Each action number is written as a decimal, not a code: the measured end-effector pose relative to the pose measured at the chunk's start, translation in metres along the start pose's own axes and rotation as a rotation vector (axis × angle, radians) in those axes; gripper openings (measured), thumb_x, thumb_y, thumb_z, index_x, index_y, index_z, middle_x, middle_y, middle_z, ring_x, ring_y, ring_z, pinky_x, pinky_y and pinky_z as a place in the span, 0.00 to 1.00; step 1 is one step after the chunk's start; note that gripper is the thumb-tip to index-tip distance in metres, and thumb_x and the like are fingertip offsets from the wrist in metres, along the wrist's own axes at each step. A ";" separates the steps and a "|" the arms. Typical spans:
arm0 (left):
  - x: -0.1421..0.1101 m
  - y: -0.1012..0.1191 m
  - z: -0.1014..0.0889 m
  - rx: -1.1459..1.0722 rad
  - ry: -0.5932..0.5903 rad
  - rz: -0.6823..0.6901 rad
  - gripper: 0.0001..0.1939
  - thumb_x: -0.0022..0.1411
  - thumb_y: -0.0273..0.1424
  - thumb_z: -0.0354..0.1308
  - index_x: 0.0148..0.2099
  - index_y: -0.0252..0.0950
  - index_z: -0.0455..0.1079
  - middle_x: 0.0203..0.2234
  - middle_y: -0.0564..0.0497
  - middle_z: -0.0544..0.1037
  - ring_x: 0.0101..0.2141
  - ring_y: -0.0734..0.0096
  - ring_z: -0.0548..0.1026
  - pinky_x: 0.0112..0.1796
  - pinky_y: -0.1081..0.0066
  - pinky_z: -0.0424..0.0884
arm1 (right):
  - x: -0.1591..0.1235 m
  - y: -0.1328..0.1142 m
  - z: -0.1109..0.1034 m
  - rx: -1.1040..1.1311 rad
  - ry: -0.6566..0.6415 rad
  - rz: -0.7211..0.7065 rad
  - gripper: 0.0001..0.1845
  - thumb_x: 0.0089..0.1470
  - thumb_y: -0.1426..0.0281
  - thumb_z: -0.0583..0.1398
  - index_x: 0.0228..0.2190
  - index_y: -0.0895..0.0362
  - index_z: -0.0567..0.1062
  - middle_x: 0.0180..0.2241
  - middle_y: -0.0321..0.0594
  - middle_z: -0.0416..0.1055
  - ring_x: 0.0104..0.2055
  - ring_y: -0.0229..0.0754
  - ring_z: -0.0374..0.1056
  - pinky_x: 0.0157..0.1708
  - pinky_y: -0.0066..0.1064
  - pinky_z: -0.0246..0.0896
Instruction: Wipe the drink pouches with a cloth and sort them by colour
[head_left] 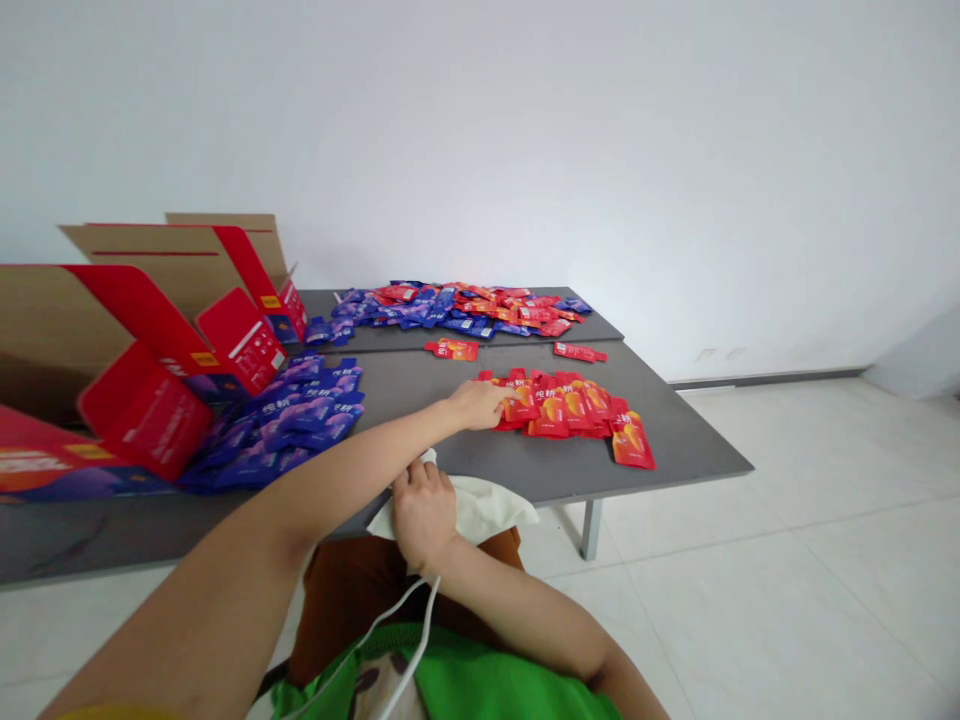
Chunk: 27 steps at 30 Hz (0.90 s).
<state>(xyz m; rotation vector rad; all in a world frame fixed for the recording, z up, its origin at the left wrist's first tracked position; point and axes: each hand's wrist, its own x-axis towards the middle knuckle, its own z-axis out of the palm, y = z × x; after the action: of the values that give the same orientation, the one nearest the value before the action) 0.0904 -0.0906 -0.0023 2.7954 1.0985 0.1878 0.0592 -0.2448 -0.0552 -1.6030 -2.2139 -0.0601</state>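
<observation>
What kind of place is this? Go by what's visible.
Probably a packing or sorting workspace: open printed cartons stand at the left, red sachets and blue sachets lie in separate piles on a dark gray table, and a mixed heap lies behind.

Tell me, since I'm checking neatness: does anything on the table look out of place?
Yes: a left loose red packet and a right loose red packet lie apart from the near red pile. The far pile jumbles red and blue, while the near blue pile and red pile each show one colour.
</observation>
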 end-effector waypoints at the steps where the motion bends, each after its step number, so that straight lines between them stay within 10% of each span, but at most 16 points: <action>1: 0.000 -0.003 -0.003 0.020 -0.036 0.022 0.25 0.59 0.29 0.50 0.59 0.46 0.68 0.48 0.47 0.78 0.47 0.57 0.75 0.47 0.64 0.68 | 0.000 0.000 -0.001 0.001 0.012 0.004 0.10 0.62 0.72 0.53 0.41 0.56 0.72 0.39 0.45 0.70 0.40 0.48 0.65 0.37 0.39 0.65; 8: 0.010 -0.028 -0.008 0.047 -0.014 0.057 0.26 0.56 0.30 0.52 0.58 0.44 0.69 0.41 0.47 0.81 0.44 0.59 0.76 0.46 0.66 0.68 | -0.001 -0.001 0.000 0.001 0.016 0.014 0.15 0.64 0.71 0.51 0.51 0.52 0.67 0.40 0.44 0.70 0.42 0.46 0.66 0.38 0.37 0.66; 13: 0.052 -0.076 -0.018 0.033 0.102 -0.153 0.25 0.56 0.28 0.52 0.57 0.36 0.70 0.46 0.45 0.79 0.47 0.61 0.74 0.49 0.69 0.66 | 0.017 -0.002 -0.007 -0.004 -0.063 0.034 0.11 0.62 0.73 0.52 0.44 0.54 0.70 0.38 0.44 0.70 0.40 0.46 0.69 0.35 0.36 0.67; 19: 0.085 -0.140 -0.030 0.059 -0.019 -0.268 0.29 0.52 0.25 0.56 0.58 0.30 0.68 0.53 0.39 0.73 0.53 0.58 0.71 0.53 0.68 0.63 | 0.030 0.004 -0.012 0.005 -0.106 0.063 0.11 0.61 0.76 0.53 0.43 0.54 0.71 0.38 0.44 0.71 0.38 0.45 0.70 0.34 0.35 0.67; 27: 0.068 -0.164 -0.016 -0.051 -0.178 -0.184 0.28 0.49 0.24 0.57 0.54 0.42 0.73 0.61 0.45 0.64 0.56 0.59 0.69 0.56 0.65 0.59 | 0.027 0.004 -0.010 0.010 -0.094 0.088 0.12 0.61 0.74 0.54 0.45 0.52 0.71 0.38 0.43 0.71 0.39 0.45 0.69 0.36 0.34 0.65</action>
<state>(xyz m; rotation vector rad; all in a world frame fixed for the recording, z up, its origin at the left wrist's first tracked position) 0.0276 0.0758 -0.0093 2.5887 1.2767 -0.0507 0.0591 -0.2213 -0.0379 -1.7289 -2.2057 0.0523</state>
